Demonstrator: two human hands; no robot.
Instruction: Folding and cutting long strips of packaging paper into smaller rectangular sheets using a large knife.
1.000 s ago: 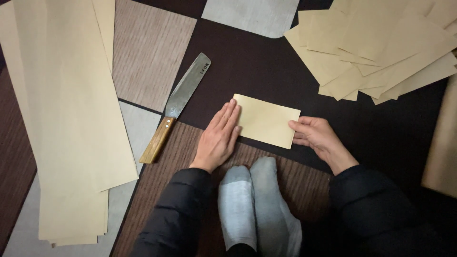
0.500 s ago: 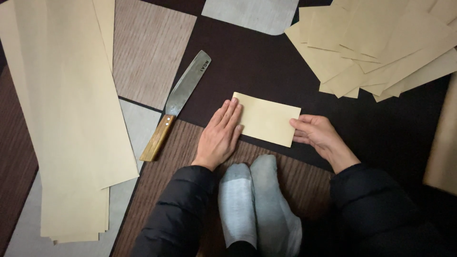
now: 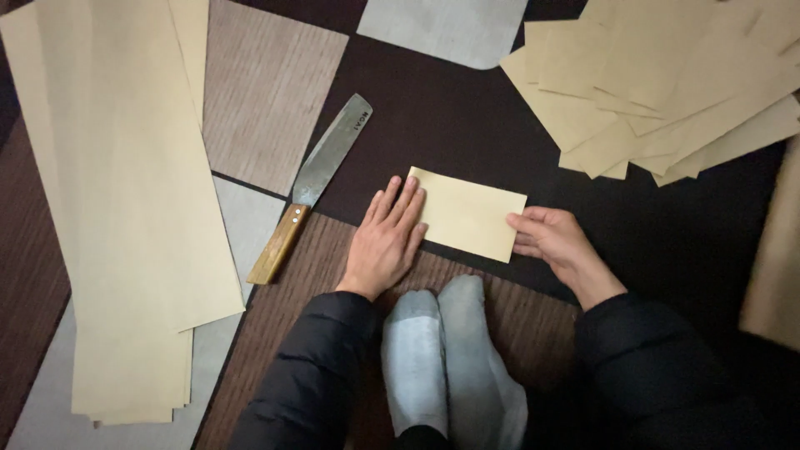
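The folded tan paper piece (image 3: 471, 212) was pressed flat under the open left hand (image 3: 387, 242), its right edge pinched by the right hand (image 3: 554, 242); firm creasing seemed called for.

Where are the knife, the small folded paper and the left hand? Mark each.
knife (image 3: 321, 171), head view, on the flat of the blade.
small folded paper (image 3: 471, 212), head view, on its bare middle.
left hand (image 3: 387, 242), head view, on the back of the hand.

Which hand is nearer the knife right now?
Left. The left hand lies flat just right of the knife, beside its handle; the right hand is farther right, past the folded paper.
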